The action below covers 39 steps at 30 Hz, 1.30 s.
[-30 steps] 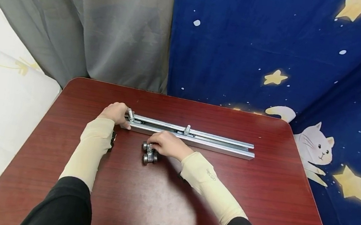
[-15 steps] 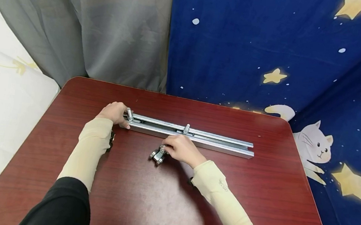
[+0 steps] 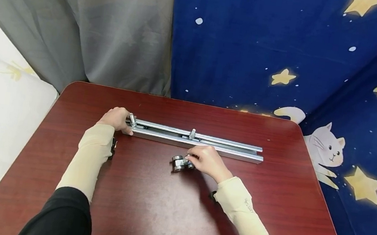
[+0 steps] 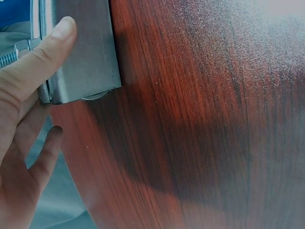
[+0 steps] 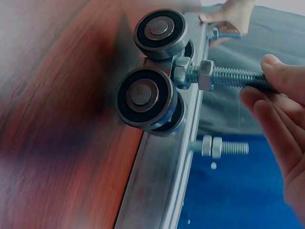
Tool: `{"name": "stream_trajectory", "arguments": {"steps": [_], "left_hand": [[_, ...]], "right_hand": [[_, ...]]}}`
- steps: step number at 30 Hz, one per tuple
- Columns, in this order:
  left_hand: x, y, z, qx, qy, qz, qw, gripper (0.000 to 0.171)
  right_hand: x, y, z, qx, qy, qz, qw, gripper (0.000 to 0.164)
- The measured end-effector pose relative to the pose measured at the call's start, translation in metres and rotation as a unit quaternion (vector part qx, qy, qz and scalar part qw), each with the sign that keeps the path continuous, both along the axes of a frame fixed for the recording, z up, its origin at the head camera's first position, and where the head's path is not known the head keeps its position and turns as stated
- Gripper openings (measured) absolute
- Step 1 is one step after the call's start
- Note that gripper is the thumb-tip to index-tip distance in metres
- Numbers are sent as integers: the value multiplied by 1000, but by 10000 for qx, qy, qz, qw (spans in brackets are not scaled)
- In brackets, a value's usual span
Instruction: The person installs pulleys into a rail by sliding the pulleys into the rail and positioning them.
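Note:
A silver metal channel rail (image 3: 171, 142) lies along the far part of the table, its slot facing up. At its left end my left hand (image 3: 115, 119) grips it, the thumb on the rail's near side wall (image 4: 88, 52) in the left wrist view. Two threaded bolts with nuts stand up from the slot, one bolt (image 3: 132, 119) beside the left hand and another bolt (image 3: 192, 134) near mid-rail. My right hand (image 3: 209, 162) pinches the end of the threaded bolt (image 5: 233, 77) of a roller trolley (image 5: 143, 98). This trolley has several black-and-steel wheels and is held in front of the rail.
The reddish-brown wooden table (image 3: 149, 206) has rounded far corners. Behind it hang a grey curtain (image 3: 127, 39) and a blue star-patterned curtain (image 3: 232, 52). White fabric (image 3: 2, 110) lies beyond the left edge.
My right hand has moved rightward with the roller trolley, which has turned so its wheels point left. The left hand stays on the rail's left end.

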<state>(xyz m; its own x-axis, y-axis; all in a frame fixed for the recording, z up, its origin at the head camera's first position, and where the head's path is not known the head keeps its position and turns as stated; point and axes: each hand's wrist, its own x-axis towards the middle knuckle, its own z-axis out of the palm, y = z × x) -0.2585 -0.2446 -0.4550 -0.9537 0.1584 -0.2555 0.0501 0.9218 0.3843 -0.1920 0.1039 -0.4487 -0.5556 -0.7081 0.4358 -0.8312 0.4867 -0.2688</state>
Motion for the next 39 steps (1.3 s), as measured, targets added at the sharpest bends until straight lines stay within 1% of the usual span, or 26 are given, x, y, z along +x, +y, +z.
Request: {"name": "stream_trajectory", "arguments": {"steps": [6, 9, 14, 19, 23, 27, 32, 39], "left_hand": [[0, -1, -1, 52, 39, -79, 9999, 46], [0, 0, -1, 74, 43, -112, 9999, 47], [2, 0, -1, 92, -38, -116, 9999, 48], [2, 0, 1, 96, -57, -127, 9999, 47], [2, 2, 3, 88, -77, -115, 9999, 48], [2, 4, 5, 116, -157, -73, 9998, 48], [3, 3, 5, 113, -149, -86, 9998, 48], [2, 1, 4, 136, -175, -92, 9997, 50]], "right_hand": [[4, 21, -1, -147, 131, -223, 9996, 7], [7, 32, -2, -277, 122, -358, 9989, 6], [11, 49, -5, -492, 80, -597, 9970, 7], [13, 65, -6, -608, 163, -834, 9945, 8], [14, 79, -5, -587, 198, -1048, 9926, 9], [16, 92, -3, -596, 116, -1332, 9892, 9], [19, 109, -1, -467, 69, -1694, 9844, 10], [22, 132, 1, -308, 171, -2008, 9790, 10]]}}
